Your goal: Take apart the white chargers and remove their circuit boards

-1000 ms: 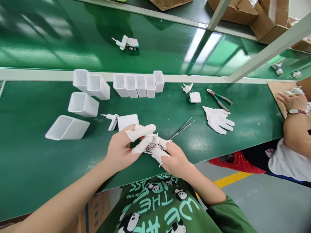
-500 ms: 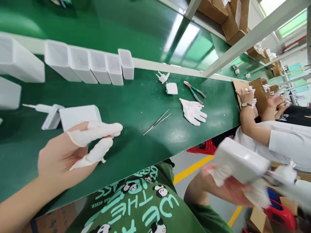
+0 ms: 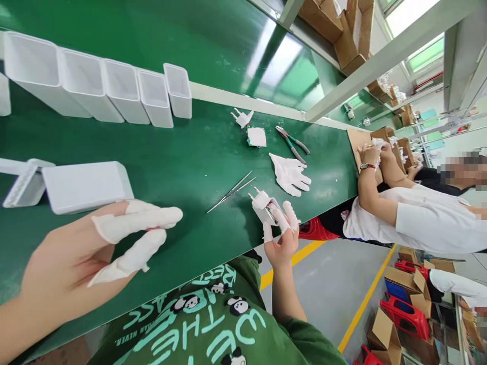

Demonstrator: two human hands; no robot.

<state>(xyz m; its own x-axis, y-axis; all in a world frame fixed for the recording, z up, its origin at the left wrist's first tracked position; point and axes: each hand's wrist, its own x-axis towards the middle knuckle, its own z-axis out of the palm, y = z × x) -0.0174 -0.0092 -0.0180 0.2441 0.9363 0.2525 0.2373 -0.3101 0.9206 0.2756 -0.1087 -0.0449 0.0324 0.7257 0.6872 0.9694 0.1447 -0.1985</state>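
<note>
My right hand wears white finger cots and grips a small white plug adapter with two prongs, holding it at the near edge of the green table. My left hand, also in finger cots, hovers over the table at the lower left with two fingers stretched out and nothing in it. Just beyond the left hand lies a white rectangular case beside a white plug part. Thin metal tweezers lie between my hands.
A row of open white plastic housings stands at the back left. A white glove, pliers and another plug piece lie to the right. A person in white sits at the table's right end. Cardboard boxes stand on the floor.
My right hand swung out to the right and came back holding the white plug adapter at the table's near edge. My left hand let go and stayed over the table. The view turned right.
</note>
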